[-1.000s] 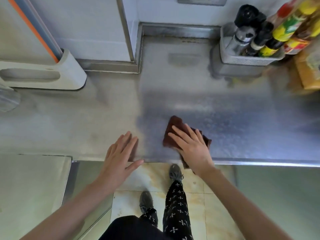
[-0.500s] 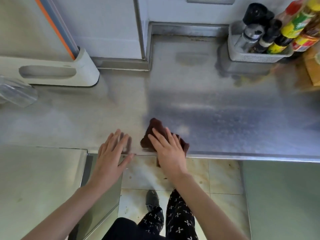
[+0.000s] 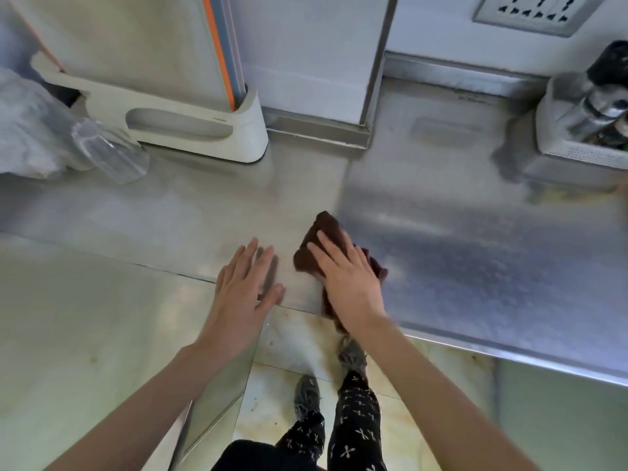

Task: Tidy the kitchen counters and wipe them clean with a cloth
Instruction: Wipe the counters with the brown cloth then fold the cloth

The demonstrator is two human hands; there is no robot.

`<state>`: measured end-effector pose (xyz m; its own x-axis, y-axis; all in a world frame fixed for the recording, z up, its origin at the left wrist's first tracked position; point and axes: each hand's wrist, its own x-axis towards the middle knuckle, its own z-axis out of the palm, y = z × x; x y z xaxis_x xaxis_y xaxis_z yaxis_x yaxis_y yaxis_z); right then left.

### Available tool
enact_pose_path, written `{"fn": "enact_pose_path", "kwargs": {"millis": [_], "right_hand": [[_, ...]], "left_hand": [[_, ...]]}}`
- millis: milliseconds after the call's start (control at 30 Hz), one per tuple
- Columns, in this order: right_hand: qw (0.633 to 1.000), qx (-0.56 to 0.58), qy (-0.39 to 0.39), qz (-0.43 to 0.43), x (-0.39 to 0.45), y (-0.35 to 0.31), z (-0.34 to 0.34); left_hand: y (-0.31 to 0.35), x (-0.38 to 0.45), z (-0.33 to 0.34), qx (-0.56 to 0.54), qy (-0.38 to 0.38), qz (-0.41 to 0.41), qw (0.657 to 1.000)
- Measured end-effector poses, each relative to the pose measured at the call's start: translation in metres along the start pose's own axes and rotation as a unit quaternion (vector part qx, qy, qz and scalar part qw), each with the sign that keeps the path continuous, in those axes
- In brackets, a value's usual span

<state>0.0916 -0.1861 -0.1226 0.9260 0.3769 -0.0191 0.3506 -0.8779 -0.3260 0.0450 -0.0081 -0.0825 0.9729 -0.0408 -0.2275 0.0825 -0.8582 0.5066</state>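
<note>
On the left, the left hand [image 3: 243,294] lies flat with fingers straight on the steel worktop [image 3: 170,212]. Beside it, the right hand [image 3: 346,280] presses flat on the brown cloth [image 3: 326,229] near the front edge. Soft and floppy, it looks easiest pushed from on top. Bottles at the right are cut off.

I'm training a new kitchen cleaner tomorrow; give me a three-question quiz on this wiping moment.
1. True or false: the right hand presses flat on the dark brown cloth.
2. Which hand rests bare on the steel counter? A left, B right.
3. Fill in: the clear plastic bottle lies beside the white ____ stand.

Key: 1 true. 2 A, the left hand. 3 plastic.
</note>
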Motion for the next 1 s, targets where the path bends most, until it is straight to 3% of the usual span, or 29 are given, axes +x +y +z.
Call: {"fn": "enact_pose_path", "kwargs": {"millis": [133,200,300,400,500,600,667,733,833,900,1000], "right_hand": [[0.967,0.031,0.069,0.243,0.039,0.085,-0.031],[0.956,0.023,0.084,0.28,0.053,0.069,-0.021],[0.997,-0.009,0.063,0.053,0.051,0.001,0.008],[0.991,0.006,0.008,-0.13,0.062,-0.002,0.007],[0.994,-0.024,0.021,-0.104,0.106,0.044,-0.018],[0.998,-0.001,0.018,0.052,0.136,0.061,-0.022],[0.995,0.008,0.036,0.095,0.133,0.035,-0.01],[0.999,-0.005,0.027,-0.02,0.121,0.005,0.006],[0.976,-0.018,-0.032,-0.216,0.119,0.004,0.003],[0.973,-0.034,-0.027,-0.225,0.136,0.02,-0.01],[0.996,-0.007,-0.011,-0.092,0.167,0.029,-0.015]], "left_hand": [[-0.003,0.017,-0.005,0.014,0.011,-0.003,1.0],[-0.008,0.023,-0.003,0.014,0.02,-0.025,0.999],[-0.013,0.027,-0.002,0.016,0.035,-0.06,0.997],[-0.013,0.029,-0.005,0.029,0.033,-0.071,0.997],[-0.01,0.035,-0.013,0.021,0.035,-0.086,0.995],[-0.009,0.043,-0.021,0.011,0.044,-0.098,0.994],[-0.01,0.047,-0.025,0.008,0.052,-0.116,0.992],[-0.012,0.049,-0.026,0.006,0.06,-0.133,0.989],[-0.016,0.047,-0.027,0.002,0.059,-0.154,0.986],[-0.018,0.044,-0.031,-0.008,0.071,-0.169,0.983],[-0.021,0.037,-0.037,-0.024,0.084,-0.19,0.978]]}}
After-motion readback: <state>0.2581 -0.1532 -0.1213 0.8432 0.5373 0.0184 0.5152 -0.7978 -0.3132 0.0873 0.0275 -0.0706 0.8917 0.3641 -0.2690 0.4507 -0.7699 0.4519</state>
